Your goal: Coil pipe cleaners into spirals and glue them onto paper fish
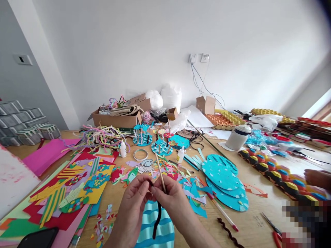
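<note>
A dark pipe cleaner [158, 218] hangs from between my hands, its free end dangling downward. My left hand [134, 203] is closed, thumb and finger pinching the pipe cleaner's upper part. In my closed right hand [171, 194] a thin pale wooden stick [160, 170] slants up and away, with the pipe cleaner against the fingertips; whether it goes around the stick is hidden. Below both hands lies a blue base with wavy paper strips [155, 236]. A twisted brown pipe cleaner [229, 234] rests on the table at the lower right.
Paper fish on coloured sheets [77, 179] cover the left side, near a phone [38, 237]. Glue bottles [123, 150], tape [140, 154] and finished sea models [161, 146] stand ahead. Blue discs [222, 175], scissors [272, 227] and painted egg cartons [274, 172] lie right, beside another person's hand [317, 178].
</note>
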Demonstrator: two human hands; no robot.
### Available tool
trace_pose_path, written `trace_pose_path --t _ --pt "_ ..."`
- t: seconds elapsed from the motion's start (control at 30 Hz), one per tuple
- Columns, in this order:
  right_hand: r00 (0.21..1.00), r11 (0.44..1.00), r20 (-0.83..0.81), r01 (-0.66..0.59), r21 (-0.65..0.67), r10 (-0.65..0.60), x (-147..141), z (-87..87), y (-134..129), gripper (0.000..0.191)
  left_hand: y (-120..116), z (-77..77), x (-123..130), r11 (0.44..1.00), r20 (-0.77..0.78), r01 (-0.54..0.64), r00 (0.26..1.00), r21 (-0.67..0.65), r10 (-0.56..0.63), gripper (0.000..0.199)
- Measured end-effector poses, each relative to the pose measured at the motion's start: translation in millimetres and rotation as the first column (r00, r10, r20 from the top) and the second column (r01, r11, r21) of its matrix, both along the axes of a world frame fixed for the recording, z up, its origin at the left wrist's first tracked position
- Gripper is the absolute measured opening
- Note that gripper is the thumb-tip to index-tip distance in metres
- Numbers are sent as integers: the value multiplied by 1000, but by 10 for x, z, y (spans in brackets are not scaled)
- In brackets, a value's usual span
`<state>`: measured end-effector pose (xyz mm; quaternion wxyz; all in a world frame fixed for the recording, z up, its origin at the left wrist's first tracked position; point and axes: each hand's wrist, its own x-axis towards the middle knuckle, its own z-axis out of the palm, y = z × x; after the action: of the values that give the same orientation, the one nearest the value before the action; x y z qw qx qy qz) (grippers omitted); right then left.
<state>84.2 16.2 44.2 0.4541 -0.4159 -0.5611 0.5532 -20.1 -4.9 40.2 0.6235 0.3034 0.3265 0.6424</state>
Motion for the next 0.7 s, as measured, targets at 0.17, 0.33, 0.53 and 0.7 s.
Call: trace_pose_path --t 0.17,0.33,0.53,0.7 --pt "992 991 108 -79 108 67 71 15 -4 28 45 19 -17 998 -116 -60 992 -13 58 15" --pt "875 929 484 -169 329 -13 357 112 -70 37 47 50 -136 997 -300 -77 951 2 74 18" --pt "739 897 673 -310 315 19 513 145 -131 23 59 6 -199 997 -307 -52 951 -61 31 23" --pt "659 885 751 -323 335 -44 480 133 -120 24 73 -4 -186 992 -373 -73 927 -104 29 26"
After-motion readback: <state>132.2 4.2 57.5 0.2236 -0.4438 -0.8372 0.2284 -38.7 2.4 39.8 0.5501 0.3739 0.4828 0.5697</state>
